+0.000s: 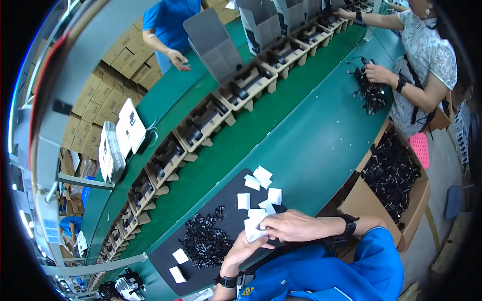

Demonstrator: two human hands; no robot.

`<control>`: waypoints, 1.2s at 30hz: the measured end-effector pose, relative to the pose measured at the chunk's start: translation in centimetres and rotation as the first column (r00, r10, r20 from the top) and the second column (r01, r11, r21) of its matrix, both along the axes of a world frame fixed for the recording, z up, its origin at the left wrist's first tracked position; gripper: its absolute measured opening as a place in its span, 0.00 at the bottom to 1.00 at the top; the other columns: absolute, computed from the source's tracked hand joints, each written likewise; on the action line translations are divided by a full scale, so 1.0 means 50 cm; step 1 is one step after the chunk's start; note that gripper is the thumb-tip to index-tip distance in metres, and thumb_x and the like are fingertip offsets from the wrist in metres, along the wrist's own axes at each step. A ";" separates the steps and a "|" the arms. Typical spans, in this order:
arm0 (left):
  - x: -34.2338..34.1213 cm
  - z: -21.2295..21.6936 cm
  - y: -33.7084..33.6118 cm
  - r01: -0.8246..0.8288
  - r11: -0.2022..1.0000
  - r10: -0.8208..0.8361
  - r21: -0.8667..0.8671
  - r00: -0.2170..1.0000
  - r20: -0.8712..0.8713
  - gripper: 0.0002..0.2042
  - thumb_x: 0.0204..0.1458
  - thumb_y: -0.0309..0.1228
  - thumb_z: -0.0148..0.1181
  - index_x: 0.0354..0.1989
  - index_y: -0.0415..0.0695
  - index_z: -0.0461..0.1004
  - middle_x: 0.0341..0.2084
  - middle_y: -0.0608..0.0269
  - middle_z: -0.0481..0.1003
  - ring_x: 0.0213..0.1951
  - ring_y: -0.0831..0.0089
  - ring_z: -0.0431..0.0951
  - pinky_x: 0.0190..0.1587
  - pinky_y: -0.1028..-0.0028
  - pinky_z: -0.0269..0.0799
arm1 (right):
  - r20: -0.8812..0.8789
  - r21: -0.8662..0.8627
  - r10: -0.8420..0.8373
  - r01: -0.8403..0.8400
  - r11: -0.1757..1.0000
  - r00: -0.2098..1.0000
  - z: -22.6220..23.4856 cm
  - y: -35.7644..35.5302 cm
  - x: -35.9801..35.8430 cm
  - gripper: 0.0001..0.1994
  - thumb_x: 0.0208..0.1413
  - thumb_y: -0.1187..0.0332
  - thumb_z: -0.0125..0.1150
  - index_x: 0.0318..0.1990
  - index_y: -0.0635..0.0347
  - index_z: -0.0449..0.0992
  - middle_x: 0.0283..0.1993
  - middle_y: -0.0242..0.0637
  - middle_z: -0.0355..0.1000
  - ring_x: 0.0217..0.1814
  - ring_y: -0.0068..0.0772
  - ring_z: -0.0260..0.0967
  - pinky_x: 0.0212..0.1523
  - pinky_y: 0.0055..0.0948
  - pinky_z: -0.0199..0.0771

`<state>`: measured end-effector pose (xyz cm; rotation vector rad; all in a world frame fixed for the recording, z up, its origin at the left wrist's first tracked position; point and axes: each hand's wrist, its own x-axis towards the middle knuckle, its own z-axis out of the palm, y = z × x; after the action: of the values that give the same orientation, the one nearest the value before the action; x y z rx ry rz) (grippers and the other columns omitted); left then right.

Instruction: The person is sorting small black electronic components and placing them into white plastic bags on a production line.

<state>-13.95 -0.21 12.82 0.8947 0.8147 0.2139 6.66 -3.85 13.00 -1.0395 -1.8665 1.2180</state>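
Note:
Both my hands meet over the right part of a black mat, holding a small white paper packet. My left hand is closed on its lower part from beneath. From the right, my right hand pinches its side, fingers bent over it; what lies under those fingers is hidden. Close beyond my hands lie several white packets like it, some overlapping. To the left of my left hand is a heap of small shiny black pieces, too small to make out singly.
Beyond the mat, a row of tan molded trays with black parts runs along the green line. Open grey boxes stand behind. One co-worker's hand is on black cables; another person stands opposite. A carton of black items sits right.

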 end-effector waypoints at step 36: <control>0.128 -0.243 0.315 0.563 0.456 0.245 0.689 0.665 -0.705 0.32 0.31 0.33 0.72 0.52 0.55 0.71 0.44 0.60 0.73 0.45 0.59 0.74 0.48 0.64 0.70 | 0.458 -0.297 -0.506 0.662 0.688 0.731 -0.310 0.200 0.106 0.14 0.37 0.65 0.68 0.34 0.59 0.79 0.26 0.39 0.76 0.28 0.39 0.75 0.38 0.34 0.74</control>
<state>-7.54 15.56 0.65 2.2028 1.3983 0.0522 11.94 6.12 -2.52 -2.0458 -1.2825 1.1120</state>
